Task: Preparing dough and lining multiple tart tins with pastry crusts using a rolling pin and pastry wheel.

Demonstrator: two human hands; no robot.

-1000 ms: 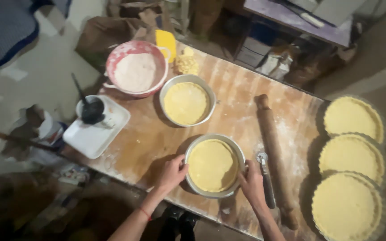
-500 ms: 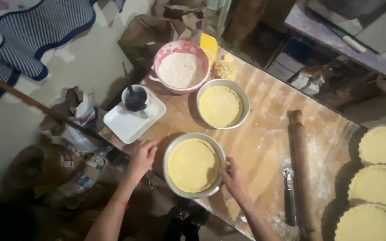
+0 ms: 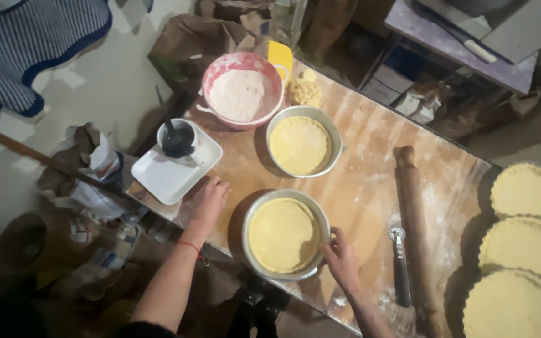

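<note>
Your right hand (image 3: 340, 258) has its fingers curled on the rim of the near dough-lined tin (image 3: 286, 235), which sits between your two hands on the floured bench (image 3: 370, 181). Your left hand (image 3: 208, 201) lies open and flat on the bench, just beside that tin and apart from it, touching the corner of a white tray (image 3: 173, 169). Beyond your hands stands a second lined tin (image 3: 302, 143) and a pink bowl of flour (image 3: 240, 91). Right of your right hand lie a pastry wheel (image 3: 399, 263) and rolling pin (image 3: 416, 231).
</note>
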